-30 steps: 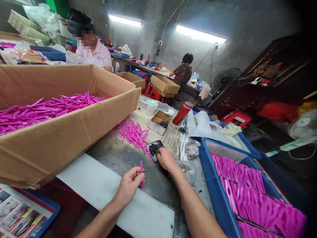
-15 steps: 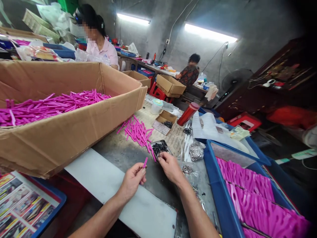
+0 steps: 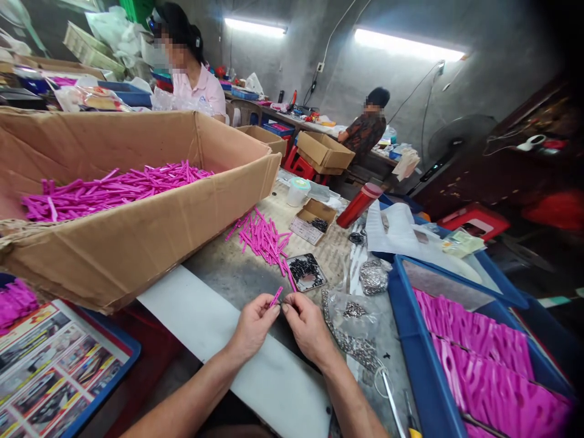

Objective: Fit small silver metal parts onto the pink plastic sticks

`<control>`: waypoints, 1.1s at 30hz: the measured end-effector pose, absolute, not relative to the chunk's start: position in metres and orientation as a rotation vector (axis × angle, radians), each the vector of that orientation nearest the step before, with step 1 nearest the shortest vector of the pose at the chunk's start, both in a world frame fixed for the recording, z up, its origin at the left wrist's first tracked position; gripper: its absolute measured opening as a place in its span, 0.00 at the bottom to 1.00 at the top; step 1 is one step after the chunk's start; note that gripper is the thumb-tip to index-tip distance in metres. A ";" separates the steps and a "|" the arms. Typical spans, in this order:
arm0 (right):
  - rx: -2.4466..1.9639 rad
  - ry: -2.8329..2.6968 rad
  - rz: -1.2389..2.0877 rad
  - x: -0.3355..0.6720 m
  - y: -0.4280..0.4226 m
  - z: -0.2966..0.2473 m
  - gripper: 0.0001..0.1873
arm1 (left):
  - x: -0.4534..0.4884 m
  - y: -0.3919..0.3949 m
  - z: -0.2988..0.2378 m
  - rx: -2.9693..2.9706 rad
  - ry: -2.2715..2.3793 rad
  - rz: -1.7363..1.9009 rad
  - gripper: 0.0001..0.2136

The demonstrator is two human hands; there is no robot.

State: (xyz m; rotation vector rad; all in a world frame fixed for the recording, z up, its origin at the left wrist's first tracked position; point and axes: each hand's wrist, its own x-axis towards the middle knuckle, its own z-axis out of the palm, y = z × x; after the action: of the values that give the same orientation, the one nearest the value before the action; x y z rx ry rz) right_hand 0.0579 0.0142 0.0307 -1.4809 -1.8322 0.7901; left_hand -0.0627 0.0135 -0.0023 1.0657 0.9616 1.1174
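My left hand (image 3: 254, 323) pinches a slim magenta plastic strip (image 3: 276, 296) that points up between thumb and fingers. Close beside it, almost touching, my right hand (image 3: 305, 319) has its thumb and forefinger closed at the strip's near end. A tiny dark piece seems to be between those fingertips, too small to name. Just beyond both hands lies a small tray (image 3: 323, 281) of small black parts. A loose pile of magenta strips (image 3: 262, 236) sits to its left, some reaching the tray's edge.
A large cardboard box (image 3: 150, 243) of magenta strips stands at left. At right a blue crate (image 3: 413, 365) holds magenta pieces. Behind the tray are a small carton (image 3: 305, 230) and a red flask (image 3: 358, 207). Bags of metal parts (image 3: 374, 277) lie right. Two people sit further back.
My right hand has left the tray of black parts and come back toward me, meeting my left hand at the strip. The view has shifted slightly.
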 end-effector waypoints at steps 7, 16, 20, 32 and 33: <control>-1.451 -1.728 0.915 0.058 0.012 0.026 0.06 | -0.065 0.012 -0.003 1.133 0.955 1.100 0.05; -1.350 -1.414 1.298 0.062 0.013 0.017 0.08 | -0.065 0.012 -0.002 1.264 0.940 1.087 0.07; -1.316 -1.326 1.393 0.063 0.013 0.014 0.08 | -0.064 0.011 -0.004 1.357 0.977 1.080 0.07; -1.288 -1.134 1.456 0.060 0.011 0.006 0.07 | -0.062 0.010 -0.005 1.408 1.033 1.052 0.06; -1.295 -1.138 1.418 0.060 0.011 0.006 0.07 | -0.062 0.010 -0.005 1.400 1.034 1.051 0.06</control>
State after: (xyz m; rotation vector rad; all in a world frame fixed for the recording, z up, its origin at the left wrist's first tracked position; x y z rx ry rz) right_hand 0.0604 0.0110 0.0056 -1.2952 -1.1384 1.4177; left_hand -0.0624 0.0102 -0.0054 1.4004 1.0338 1.0509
